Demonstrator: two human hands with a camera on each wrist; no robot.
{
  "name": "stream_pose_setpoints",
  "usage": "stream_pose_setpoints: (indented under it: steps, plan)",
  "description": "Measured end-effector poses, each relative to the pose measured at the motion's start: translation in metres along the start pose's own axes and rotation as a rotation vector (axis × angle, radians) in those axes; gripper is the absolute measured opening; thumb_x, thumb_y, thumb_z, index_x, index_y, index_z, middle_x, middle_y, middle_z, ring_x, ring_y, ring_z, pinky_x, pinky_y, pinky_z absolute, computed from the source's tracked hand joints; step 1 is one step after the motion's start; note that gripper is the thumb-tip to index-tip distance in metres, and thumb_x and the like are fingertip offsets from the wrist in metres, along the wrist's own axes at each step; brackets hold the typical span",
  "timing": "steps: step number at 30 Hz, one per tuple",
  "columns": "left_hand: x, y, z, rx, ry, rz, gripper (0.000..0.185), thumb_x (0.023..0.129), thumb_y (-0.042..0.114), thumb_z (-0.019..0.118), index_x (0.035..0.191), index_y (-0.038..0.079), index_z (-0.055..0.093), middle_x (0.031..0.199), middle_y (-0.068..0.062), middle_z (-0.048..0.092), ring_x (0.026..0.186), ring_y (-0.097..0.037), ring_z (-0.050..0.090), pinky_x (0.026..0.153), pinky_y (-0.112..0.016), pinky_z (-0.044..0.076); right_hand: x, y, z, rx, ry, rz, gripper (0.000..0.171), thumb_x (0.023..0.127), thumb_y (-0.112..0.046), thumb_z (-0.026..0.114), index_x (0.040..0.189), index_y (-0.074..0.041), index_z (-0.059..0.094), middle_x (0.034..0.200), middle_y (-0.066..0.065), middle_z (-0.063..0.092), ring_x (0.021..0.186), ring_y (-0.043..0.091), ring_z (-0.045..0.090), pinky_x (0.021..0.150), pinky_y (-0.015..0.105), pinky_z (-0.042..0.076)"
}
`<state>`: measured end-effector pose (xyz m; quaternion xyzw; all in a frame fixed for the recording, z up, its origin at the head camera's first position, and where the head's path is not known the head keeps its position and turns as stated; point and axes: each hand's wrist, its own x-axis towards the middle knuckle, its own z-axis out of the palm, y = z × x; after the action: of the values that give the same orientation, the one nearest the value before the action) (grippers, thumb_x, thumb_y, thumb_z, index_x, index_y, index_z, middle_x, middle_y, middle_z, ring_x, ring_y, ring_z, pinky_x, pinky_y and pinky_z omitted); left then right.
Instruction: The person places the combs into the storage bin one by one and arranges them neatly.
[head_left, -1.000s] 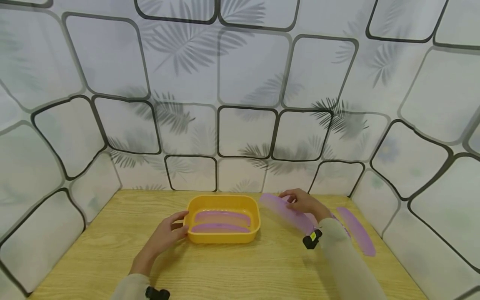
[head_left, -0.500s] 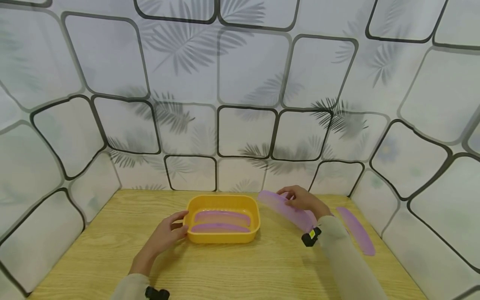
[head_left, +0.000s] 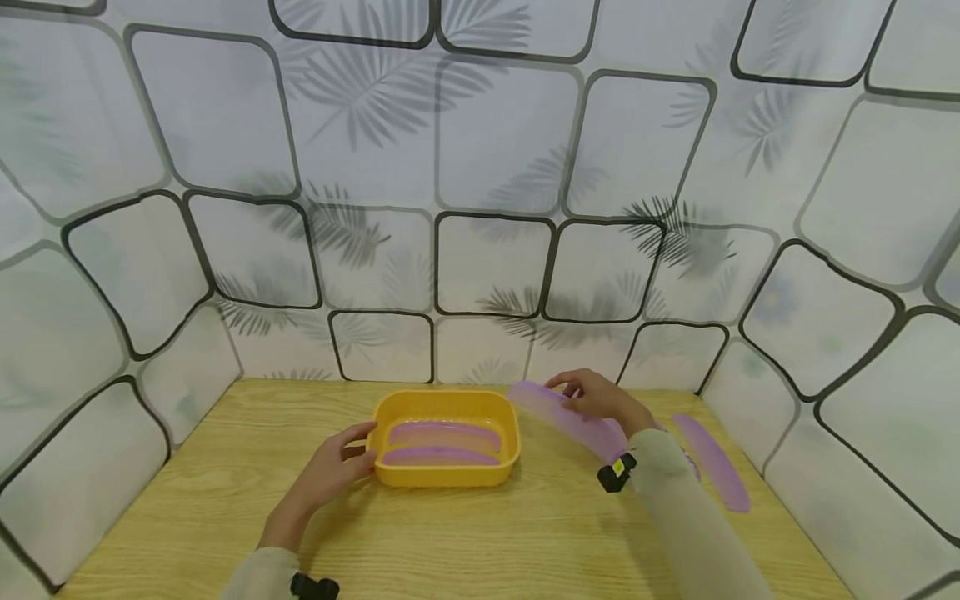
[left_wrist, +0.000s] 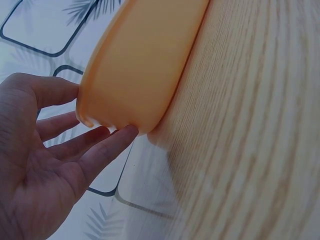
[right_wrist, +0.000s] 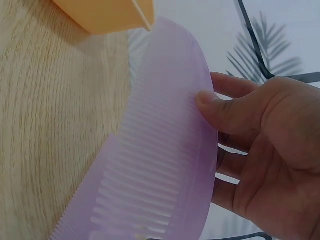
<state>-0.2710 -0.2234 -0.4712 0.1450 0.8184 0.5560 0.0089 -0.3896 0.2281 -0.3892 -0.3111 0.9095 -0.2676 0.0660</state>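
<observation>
My right hand [head_left: 600,396] pinches a translucent purple comb [right_wrist: 170,110] by its curved back, thumb on one face and fingers behind. The comb is tilted, its far end close to the right side of a yellow plastic basket [head_left: 442,476]. Fingertips of my left hand [left_wrist: 55,155] touch the basket's left end and rim, the fingers loosely bent. Inside the basket lie two purple combs, a rear comb [head_left: 446,428] and a front comb [head_left: 441,455]. Another comb [right_wrist: 85,195] shows behind the held one in the right wrist view.
One more purple comb [head_left: 712,462] lies on the wooden table [head_left: 420,542] at the right, near the wall. Part of a purple thing [head_left: 692,465] peeks out beside the right sleeve. Patterned white walls [head_left: 487,350] close off the back and both sides.
My right hand has moved slightly left and up with the comb, bringing its end nearer the basket. The left hand and basket have stayed in place.
</observation>
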Motion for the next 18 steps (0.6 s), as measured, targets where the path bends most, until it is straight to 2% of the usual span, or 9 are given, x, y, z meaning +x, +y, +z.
stream_pose_setpoints:
  steps: [9, 14, 18]
  plan:
    - [-0.001, 0.000, -0.001, 0.001, -0.003, 0.012, 0.061, 0.102, 0.010, 0.064, 0.152, -0.014, 0.038, 0.150, -0.040, 0.042, 0.129, -0.052, 0.057, 0.090, -0.033, 0.064, 0.008, -0.009, 0.004, -0.010, -0.025, -0.007, 0.035, 0.097, 0.002, 0.063, 0.132, 0.001, 0.066, 0.108, 0.026, 0.072, 0.090, 0.030, 0.070, 0.065, 0.029, 0.060]
    - [-0.001, 0.001, 0.000, 0.000, -0.003, 0.013, 0.060, 0.102, 0.010, 0.064, 0.152, -0.014, 0.038, 0.150, -0.040, 0.042, 0.128, -0.052, 0.057, 0.090, -0.033, 0.064, 0.013, -0.017, 0.006, 0.006, -0.058, 0.028, 0.036, 0.098, 0.002, 0.062, 0.134, -0.001, 0.066, 0.116, 0.029, 0.069, 0.087, 0.026, 0.070, 0.062, 0.028, 0.060]
    - [-0.001, 0.000, 0.000, 0.003, -0.004, 0.011, 0.060, 0.103, 0.010, 0.063, 0.152, -0.013, 0.038, 0.151, -0.039, 0.042, 0.129, -0.052, 0.057, 0.091, -0.033, 0.064, 0.017, -0.022, 0.009, 0.011, -0.071, 0.037, 0.036, 0.099, 0.002, 0.062, 0.134, -0.002, 0.066, 0.116, 0.028, 0.070, 0.082, 0.021, 0.070, 0.060, 0.028, 0.060]
